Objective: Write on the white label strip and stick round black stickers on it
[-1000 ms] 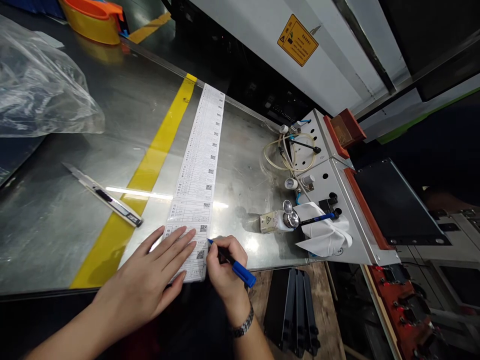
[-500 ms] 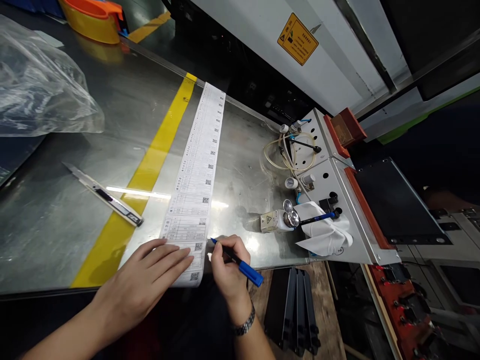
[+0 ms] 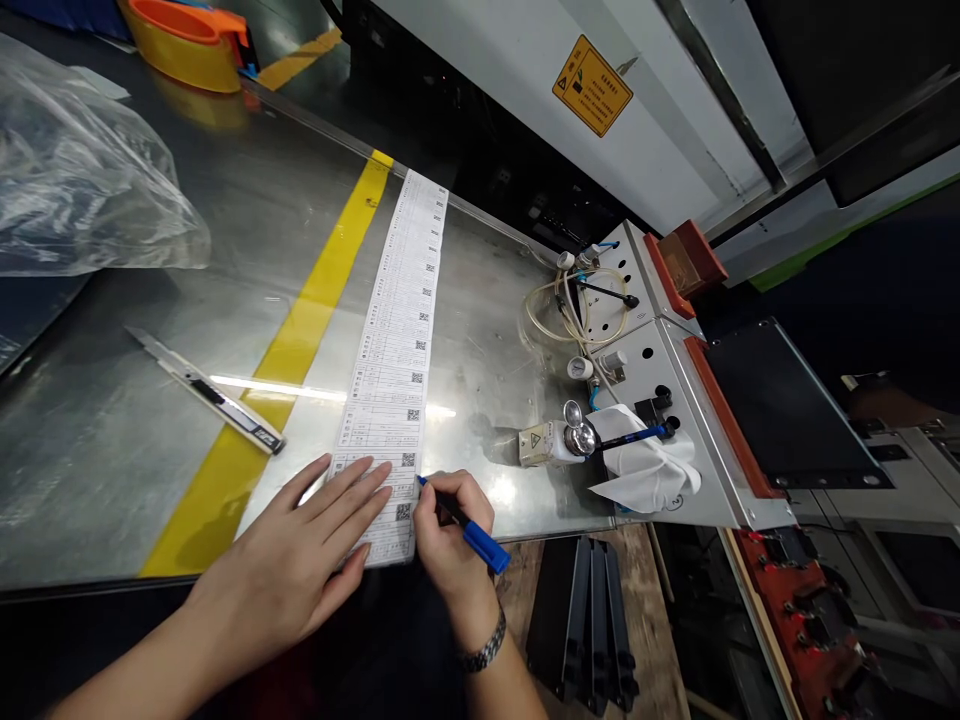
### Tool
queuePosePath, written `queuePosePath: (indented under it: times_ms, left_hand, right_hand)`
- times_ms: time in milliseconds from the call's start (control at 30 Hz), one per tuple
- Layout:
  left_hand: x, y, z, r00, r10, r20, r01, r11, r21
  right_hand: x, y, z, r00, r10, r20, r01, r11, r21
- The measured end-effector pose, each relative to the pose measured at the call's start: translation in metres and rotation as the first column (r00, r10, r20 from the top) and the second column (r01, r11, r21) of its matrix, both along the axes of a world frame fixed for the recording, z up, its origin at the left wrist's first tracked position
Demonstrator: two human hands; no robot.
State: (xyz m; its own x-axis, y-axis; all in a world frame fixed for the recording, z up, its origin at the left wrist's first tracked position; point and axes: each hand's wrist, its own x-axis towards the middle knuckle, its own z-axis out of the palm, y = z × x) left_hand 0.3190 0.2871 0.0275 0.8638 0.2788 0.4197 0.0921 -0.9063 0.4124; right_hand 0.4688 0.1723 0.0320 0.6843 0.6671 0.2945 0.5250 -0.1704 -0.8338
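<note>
A long strip of white printed labels [image 3: 390, 330] with QR codes lies lengthwise on the metal table. My left hand [image 3: 300, 550] rests flat on its near end, fingers spread. In my right hand [image 3: 450, 545] is a blue marker pen [image 3: 484, 545], gripped between thumb and fingers. The pen's tip is at the strip's right edge, near a lower label; whether it touches the paper I cannot tell. A utility knife [image 3: 210, 390] with its blade out lies left of the strip, across the yellow tape line [image 3: 300, 330].
A clear plastic bag [image 3: 97, 170] and an orange-yellow tape dispenser [image 3: 187, 45] are at the left. On the right stand a pump bottle [image 3: 555, 443], a grey box with gauges and tubing [image 3: 637, 285], and a white cloth [image 3: 649, 460]. Black bars [image 3: 581, 620] lie on wood below.
The label strip has shifted slightly against the table, its labels lying lower. My left hand's fingers have spread, the thumb now apart. My right hand and the pen have moved slightly left.
</note>
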Motion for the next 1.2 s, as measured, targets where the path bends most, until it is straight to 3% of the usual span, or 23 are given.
queuePosePath:
  times_ms: [333,467,600,867,1000,1200]
  left_hand:
    - [-0.0006,0.0088,0.0004,0.996,-0.052,-0.069,0.067,0.969,0.237]
    - [-0.0011,0.0080,0.0002,0.998,-0.031,-0.053,0.041,0.979,0.199]
    - [-0.0016,0.0087,0.0010,0.996,-0.054,-0.066,0.069,0.965,0.251]
    - [-0.0012,0.0056,0.0016,0.999,-0.017,-0.044,0.023,0.987,0.159]
    - [-0.0019,0.0054,0.0015,0.997,-0.052,-0.061,0.064,0.975,0.213]
    - [-0.0012,0.0069,-0.0002,0.998,-0.042,-0.056,0.052,0.980,0.193]
  right_hand:
    - [-0.0008,-0.0002,0.0033,1.000,0.011,0.016,-0.011,1.000,-0.013]
    - [-0.0015,-0.0008,0.0022,1.000,-0.013,-0.012,0.013,1.000,-0.004]
    - [-0.0018,-0.0006,0.0022,0.998,-0.022,-0.054,0.021,1.000,-0.010]
    - [-0.0016,-0.0003,0.0039,0.999,-0.025,-0.037,0.024,0.999,-0.025]
    - [-0.0010,0.0000,0.0054,0.999,-0.021,-0.038,0.020,1.000,-0.023]
    - [-0.0012,0.0002,0.0017,1.000,-0.021,-0.008,0.021,1.000,-0.020]
